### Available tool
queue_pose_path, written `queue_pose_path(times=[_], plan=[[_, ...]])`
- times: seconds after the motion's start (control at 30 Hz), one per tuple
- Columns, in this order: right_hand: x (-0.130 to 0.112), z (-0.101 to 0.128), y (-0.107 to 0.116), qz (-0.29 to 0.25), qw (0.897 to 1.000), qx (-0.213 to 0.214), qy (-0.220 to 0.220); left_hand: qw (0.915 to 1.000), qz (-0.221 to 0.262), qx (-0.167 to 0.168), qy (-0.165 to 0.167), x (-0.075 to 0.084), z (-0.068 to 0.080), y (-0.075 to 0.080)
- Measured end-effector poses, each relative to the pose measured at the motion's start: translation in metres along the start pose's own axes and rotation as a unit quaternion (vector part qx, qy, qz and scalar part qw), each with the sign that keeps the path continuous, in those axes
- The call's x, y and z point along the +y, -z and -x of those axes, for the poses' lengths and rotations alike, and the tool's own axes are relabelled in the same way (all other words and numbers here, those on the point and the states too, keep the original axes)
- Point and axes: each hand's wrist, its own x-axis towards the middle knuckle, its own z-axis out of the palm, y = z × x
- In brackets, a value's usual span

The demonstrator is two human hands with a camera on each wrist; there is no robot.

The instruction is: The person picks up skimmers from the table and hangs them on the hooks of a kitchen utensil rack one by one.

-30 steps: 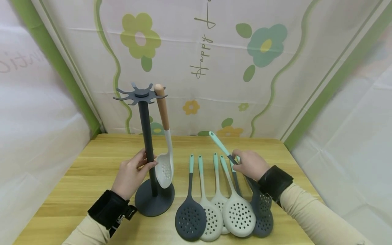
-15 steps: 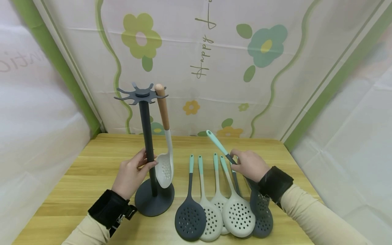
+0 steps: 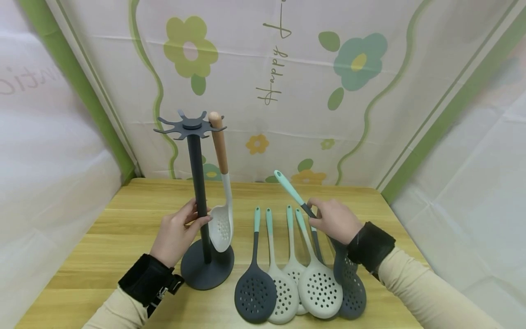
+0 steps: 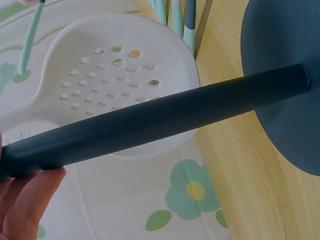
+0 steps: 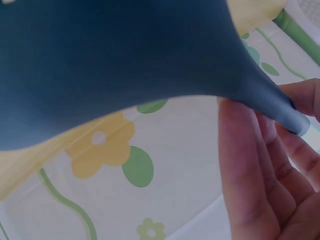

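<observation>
Item, dark grey utensil stand: my left hand wraps its pole low down, thumb and fingers curled round it, I judge to keep it steady on the wooden table; a white skimmer with a wooden handle hangs from a hook at 3 o'clock of its top. Item, dark grey slotted skimmer with a mint handle tip: my right hand pinches its neck and tilts the handle up toward 11 o'clock, head low at the right end of the row, probably to lift it free. Item, four more skimmers lying side by side between stand and right hand, handles pointing to 12 o'clock.
</observation>
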Motion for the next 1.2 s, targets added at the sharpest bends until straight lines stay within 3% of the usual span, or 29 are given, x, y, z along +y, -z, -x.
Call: queue_pose_path(times=[1.2], plan=[[-0.012,0.001,0.014,-0.025,0.999,0.039,0.026,1.0000,0.005,0.003,0.003,0.005,0.000,0.001]])
